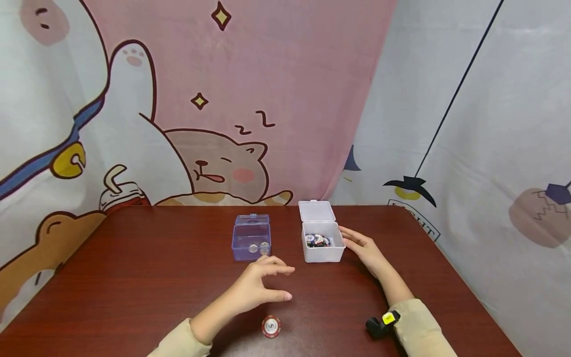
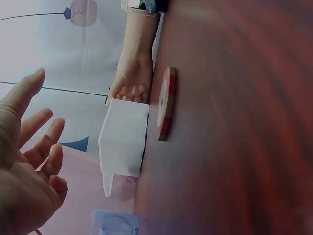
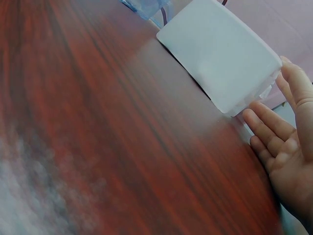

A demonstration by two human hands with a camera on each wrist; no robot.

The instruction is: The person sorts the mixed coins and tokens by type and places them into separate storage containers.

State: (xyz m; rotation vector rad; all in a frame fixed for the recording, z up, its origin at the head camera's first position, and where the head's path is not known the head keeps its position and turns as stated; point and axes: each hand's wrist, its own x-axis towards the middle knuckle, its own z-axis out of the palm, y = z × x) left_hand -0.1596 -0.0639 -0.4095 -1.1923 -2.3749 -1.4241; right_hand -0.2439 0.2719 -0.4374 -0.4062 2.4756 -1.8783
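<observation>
A red-and-white poker chip [image 1: 271, 327] marked with a 5 lies flat on the table near its front edge. Just above it in the head view, my left hand [image 1: 258, 282] hovers with thumb and fingers spread, nothing between them. The fingers of my right hand [image 1: 363, 248] rest at the right side of a white plastic box [image 1: 323, 255]. Its lid [image 1: 316, 211] stands back, and several poker chips [image 1: 317, 241] lie inside. In the right wrist view, the right fingertips [image 3: 248, 113] are right at the corner of the box.
To the left of the white box is a clear blue box [image 1: 243, 254] with its lid raised, holding round transparent pieces [image 1: 253, 248]. Both stand on the dark red wooden table [image 1: 156, 277]. A printed curtain [image 1: 312, 99] hangs behind the table.
</observation>
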